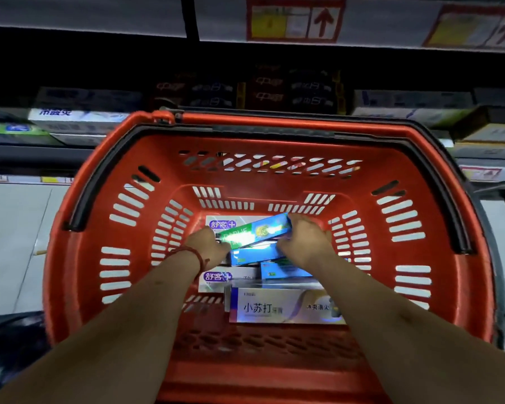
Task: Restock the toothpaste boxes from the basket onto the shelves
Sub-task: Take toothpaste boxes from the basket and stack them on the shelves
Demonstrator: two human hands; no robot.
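Note:
A red plastic basket (274,176) fills the middle of the view, with several toothpaste boxes at its bottom. Both my arms reach down into it. My left hand (207,246), with a red string on the wrist, grips the left end of a green and blue toothpaste box (255,231). My right hand (303,239) grips its right end. The box is tilted, lifted a little over the others. Under it lie blue boxes (254,255), a white and purple box (225,277) and a large white box with Chinese print (280,307).
Dark shelves (79,121) behind the basket hold rows of toothpaste boxes. An upper shelf edge carries red and yellow price tags (295,21). Black basket handles (105,170) lie folded along the rim. Grey floor tiles (12,243) show at left.

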